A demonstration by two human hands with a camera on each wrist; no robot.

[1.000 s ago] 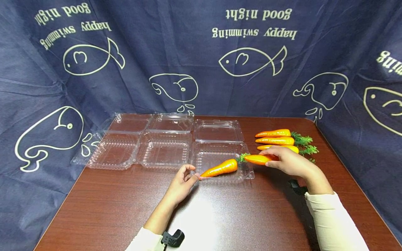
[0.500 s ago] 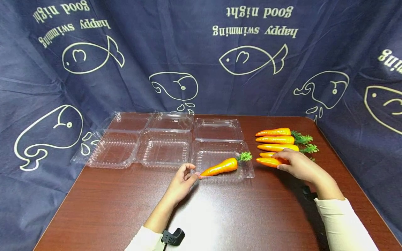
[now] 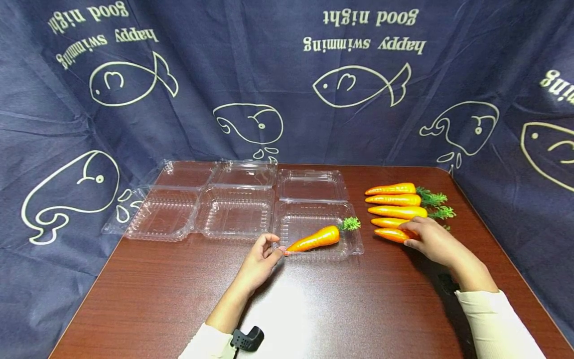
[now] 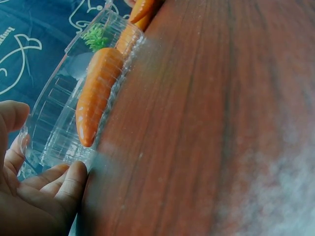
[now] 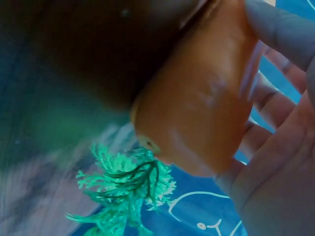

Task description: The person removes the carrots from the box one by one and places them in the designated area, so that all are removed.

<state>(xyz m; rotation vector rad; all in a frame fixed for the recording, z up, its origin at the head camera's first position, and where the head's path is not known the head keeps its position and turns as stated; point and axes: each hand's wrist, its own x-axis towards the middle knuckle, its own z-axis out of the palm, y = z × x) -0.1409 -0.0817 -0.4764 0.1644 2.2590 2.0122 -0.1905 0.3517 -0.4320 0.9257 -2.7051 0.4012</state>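
My left hand (image 3: 259, 262) pinches the near left corner of an open clear plastic clamshell container (image 3: 298, 219). One orange carrot (image 3: 316, 240) lies slanted inside, its green top (image 3: 351, 224) reaching over the right rim; the left wrist view shows this carrot (image 4: 97, 93) just beyond the fingers. At the right, my right hand (image 3: 437, 244) grips the nearest carrot (image 3: 390, 235) of a row. In the right wrist view, thumb and fingers wrap this carrot's thick end (image 5: 197, 103), with its green leaves (image 5: 130, 187) below. The hand hides part of that carrot in the head view.
Two more open clear containers (image 3: 235, 212) (image 3: 163, 214) stand to the left, lids folded back. Several carrots (image 3: 396, 212) lie side by side at the right, tips leftward. A dark blue printed cloth (image 3: 287, 75) surrounds the brown table (image 3: 341, 309).
My right hand has moved right and slightly nearer, carrying its carrot from beside the container's edge to the near end of the row. The left hand has stayed at the corner.
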